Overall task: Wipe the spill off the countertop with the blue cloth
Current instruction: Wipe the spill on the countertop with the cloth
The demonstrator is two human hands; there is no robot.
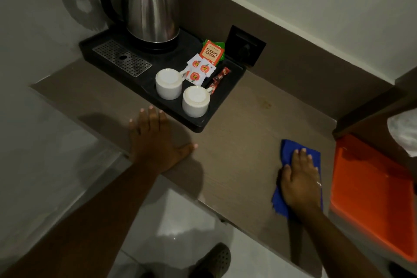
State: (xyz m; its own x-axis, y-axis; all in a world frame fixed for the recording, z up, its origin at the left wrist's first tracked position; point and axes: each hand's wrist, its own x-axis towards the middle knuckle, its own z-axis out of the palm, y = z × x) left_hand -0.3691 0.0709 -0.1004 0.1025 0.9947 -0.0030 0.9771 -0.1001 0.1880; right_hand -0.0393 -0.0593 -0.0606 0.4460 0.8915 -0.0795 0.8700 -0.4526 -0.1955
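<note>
The blue cloth [288, 149] lies flat on the brown countertop [239, 153] near its right end. My right hand [300, 183] presses down on the cloth, palm flat, fingers together and pointing away from me. A faint brownish stain [266, 104] shows on the countertop beyond the cloth, toward the back wall. My left hand [155, 142] rests flat on the counter's front edge, fingers spread, holding nothing, just in front of the black tray.
A black tray [198, 125] holds a steel kettle [151, 7], two upturned white cups [169, 83], and tea and sugar sachets [211, 52]. An orange lidded box [370, 198] stands to the right of the cloth. A wall socket [246, 45] sits behind the tray.
</note>
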